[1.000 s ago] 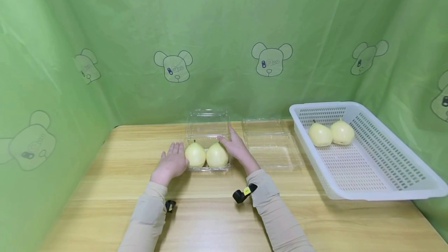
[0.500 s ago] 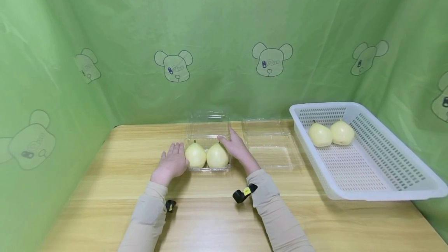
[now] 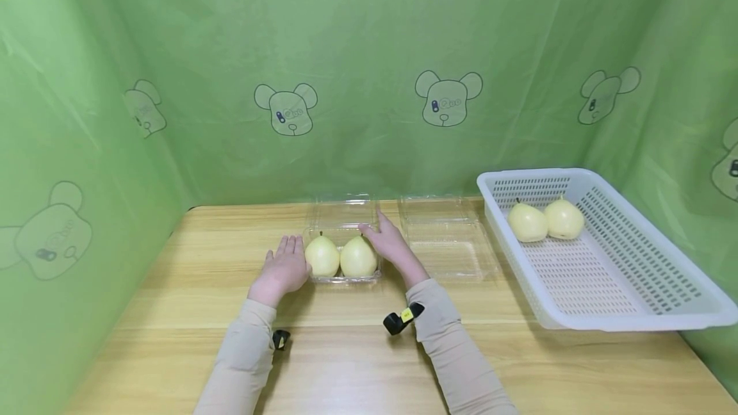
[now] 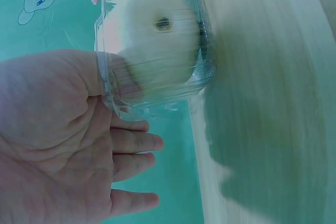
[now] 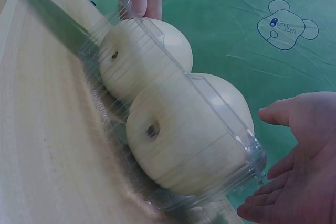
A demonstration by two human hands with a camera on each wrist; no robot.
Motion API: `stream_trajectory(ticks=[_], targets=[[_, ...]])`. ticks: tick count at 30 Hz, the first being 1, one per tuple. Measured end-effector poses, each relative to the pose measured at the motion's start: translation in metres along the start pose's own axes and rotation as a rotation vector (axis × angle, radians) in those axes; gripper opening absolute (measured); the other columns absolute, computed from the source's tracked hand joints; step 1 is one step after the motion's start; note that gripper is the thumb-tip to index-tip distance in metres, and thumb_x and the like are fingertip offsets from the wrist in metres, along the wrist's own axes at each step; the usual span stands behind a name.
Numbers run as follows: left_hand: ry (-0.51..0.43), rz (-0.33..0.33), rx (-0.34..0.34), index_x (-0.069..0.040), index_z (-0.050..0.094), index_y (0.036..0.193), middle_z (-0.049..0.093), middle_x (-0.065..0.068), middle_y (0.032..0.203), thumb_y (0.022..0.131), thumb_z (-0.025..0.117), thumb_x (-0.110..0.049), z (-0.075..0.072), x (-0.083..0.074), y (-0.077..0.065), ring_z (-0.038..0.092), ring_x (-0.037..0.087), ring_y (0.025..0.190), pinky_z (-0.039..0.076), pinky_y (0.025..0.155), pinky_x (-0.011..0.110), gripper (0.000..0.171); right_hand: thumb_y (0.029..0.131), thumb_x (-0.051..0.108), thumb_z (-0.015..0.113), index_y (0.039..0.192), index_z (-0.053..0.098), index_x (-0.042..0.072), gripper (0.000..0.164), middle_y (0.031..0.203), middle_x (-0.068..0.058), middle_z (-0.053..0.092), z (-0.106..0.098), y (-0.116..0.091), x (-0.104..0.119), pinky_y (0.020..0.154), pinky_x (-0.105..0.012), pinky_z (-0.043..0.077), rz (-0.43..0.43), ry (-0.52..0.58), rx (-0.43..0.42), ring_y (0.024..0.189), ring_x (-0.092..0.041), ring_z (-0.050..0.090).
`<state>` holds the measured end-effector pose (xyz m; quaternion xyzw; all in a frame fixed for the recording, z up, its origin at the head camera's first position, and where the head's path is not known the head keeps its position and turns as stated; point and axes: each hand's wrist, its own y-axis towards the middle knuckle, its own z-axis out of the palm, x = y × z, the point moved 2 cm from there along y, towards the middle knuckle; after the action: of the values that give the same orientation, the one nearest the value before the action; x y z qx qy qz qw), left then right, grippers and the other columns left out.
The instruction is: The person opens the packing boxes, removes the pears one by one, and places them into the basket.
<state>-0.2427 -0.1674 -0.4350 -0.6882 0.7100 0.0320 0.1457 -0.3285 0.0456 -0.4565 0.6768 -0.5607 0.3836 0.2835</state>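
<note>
Essentially, everything turns on how the low, oblong box of clear plastic (image 3: 346,278) sits between the two hands on the pale wood-grained tabletop (image 3: 346,357): its long axis runs from nine o'clock to three, and its clear rectangular lid (image 3: 343,213) lies back at twelve o'clock, beyond the hinge. Inside it, side by side along that axis, rest a round pale-yellow pear at the nine o'clock end (image 3: 321,256) and a matching pear at the three o'clock end (image 3: 359,257).

The left hand (image 3: 281,272) is at the box's nine o'clock end and the right hand (image 3: 394,248) at its three o'clock end, both close in; the right is the nearer to the lid. The left hand's palm faces the end wall, its fingers straight, pointing to about one o'clock; its thumb shows through the plastic. The right hand is spread wide, thumb toward ten o'clock at the rear corner, a finger toward eleven beside the lid's edge. Neither hand grips anything; whether the right fingertips actually touch is hard to tell through so transparent a wall.

Farther toward three o'clock lie a second clear plastic box (image 3: 444,258) and a white perforated plastic basket (image 3: 640,321).
</note>
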Motion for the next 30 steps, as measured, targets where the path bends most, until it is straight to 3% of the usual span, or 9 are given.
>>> stream_trajectory(ticks=[21, 30], targets=[[-0.012, -0.001, -0.001, 0.008, 0.015, 0.152, 0.016, 0.027, 0.160, 0.100, 0.037, -0.023, 0.003, 0.002, 0.002, 0.011, 0.042, 0.150, 0.013, 0.120, 0.063, 0.064, 0.097, 0.047, 0.050, 0.158, 0.010, 0.012, 0.080, 0.159, -0.022, 0.025, -0.003, 0.000, -0.001, 0.119, -0.058, 0.022, 0.005, 0.005, 0.022, 0.144, -0.044, 0.029], [-0.021, -0.002, 0.000, 0.008, 0.013, 0.152, 0.014, 0.027, 0.160, 0.100, 0.037, -0.024, 0.003, 0.003, 0.002, 0.009, 0.042, 0.150, 0.013, 0.120, 0.064, 0.065, 0.099, 0.042, 0.049, 0.156, 0.014, 0.004, 0.077, 0.160, -0.022, 0.022, -0.012, -0.007, 0.011, 0.120, -0.056, 0.022, -0.042, -0.031, -0.008, 0.145, -0.043, 0.026]])
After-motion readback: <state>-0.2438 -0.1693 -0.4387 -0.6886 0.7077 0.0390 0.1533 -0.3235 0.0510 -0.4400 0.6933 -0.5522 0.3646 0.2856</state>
